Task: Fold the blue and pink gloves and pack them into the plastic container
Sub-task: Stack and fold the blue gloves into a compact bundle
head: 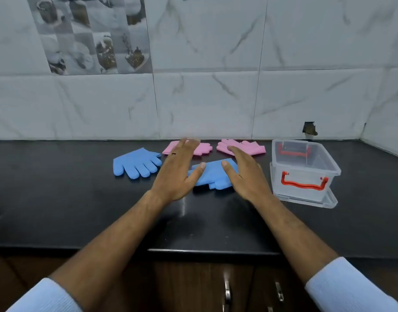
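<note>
Folding was just starting: left hand point(177, 170) and right hand point(245, 174), both spread, flanked the nearer blue glove point(213, 174); next, doubling it over.

**Blue, pink and red against black and marble**

Two gloves are bright blue point(137, 163) point(213, 174); two more are soft pink point(201, 148) point(245, 147). The plastic container point(306, 167) is clear, with red handles point(303, 182). The counter point(81, 199) is glossy black. The wall tiles point(216, 97) are white marble with grey veins, and one patterned tile point(90, 34) shows grey and brown checks. The sleeves point(351, 287) are pale blue with fine ribbing. The cabinet doors point(193, 287) are dark brown.
</note>
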